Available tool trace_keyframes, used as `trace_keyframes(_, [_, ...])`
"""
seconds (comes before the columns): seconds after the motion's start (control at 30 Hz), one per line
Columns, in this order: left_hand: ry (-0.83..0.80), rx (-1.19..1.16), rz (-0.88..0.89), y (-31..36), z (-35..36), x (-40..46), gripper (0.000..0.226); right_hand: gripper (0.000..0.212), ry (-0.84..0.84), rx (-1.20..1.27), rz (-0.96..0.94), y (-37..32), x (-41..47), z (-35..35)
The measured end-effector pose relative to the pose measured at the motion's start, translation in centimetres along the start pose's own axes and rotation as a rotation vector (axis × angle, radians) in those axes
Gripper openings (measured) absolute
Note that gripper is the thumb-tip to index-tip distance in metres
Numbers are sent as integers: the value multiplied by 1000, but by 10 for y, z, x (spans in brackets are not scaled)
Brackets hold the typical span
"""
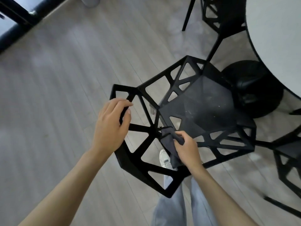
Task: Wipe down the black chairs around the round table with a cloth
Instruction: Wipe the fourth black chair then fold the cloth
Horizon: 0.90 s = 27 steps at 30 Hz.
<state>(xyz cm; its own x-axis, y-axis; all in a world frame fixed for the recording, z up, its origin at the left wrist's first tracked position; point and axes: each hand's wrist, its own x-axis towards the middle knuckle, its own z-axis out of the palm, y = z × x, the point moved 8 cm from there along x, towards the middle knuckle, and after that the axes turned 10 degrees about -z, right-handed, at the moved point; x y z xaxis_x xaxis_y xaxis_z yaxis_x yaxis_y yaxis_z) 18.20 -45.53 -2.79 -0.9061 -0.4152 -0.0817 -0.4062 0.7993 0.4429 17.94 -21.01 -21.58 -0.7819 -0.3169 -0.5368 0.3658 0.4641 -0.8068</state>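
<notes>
A black chair (203, 108) with an open geometric frame stands in the middle of the view, its dusty seat facing the round table (276, 38). My left hand (110, 124) grips the top bar of the chair's backrest. My right hand (187, 147) holds a dark grey cloth (167, 141) against the frame where the backrest meets the seat; the cloth hangs down below my fingers.
A second black chair (215, 15) stands at the top, next to the table. Part of a third chair (286, 157) shows at the right edge. The table's round black base (254, 88) sits behind the seat. My legs and a white shoe (164, 158) are below the backrest.
</notes>
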Motion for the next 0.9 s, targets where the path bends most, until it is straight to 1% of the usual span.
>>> trace_keyframes(0.07, [21,112,-1,-12,-2,26,26,13,-10,-5,6,-7,18,26])
trace_keyframes(0.13, [-24,146,-60,-28,5,49,35,17,-84,-121,-8,-12,31,61])
trace_keyframes(0.2, [-123,48,-170,-43,18,61,46,32,-88,-269,-20,-11,38,84])
trace_keyframes(0.23, [-164,-16,-223,-50,24,63,51,34,-60,-292,-19,-12,43,88])
trace_keyframes(0.3, [-177,-67,-272,-58,28,63,54,26,1,-261,-20,-16,56,93])
trace_keyframes(0.43, [-159,-47,-296,-60,28,63,55,13,102,-221,-85,-31,83,93])
trace_keyframes(0.53, [-166,-56,-305,-62,30,64,56,4,74,-228,-97,-23,77,88])
trace_keyframes(0.67, [-165,-81,-309,-64,30,63,60,9,-24,-309,-75,0,53,76])
trace_keyframes(0.77, [-154,-60,-288,-62,30,62,61,7,-77,-338,-52,-9,66,77])
trace_keyframes(0.83, [-148,-47,-281,-62,30,63,62,8,-31,-308,-105,-32,85,83])
trace_keyframes(0.9, [-147,-27,-281,-62,31,63,62,10,53,-239,-190,-67,114,89])
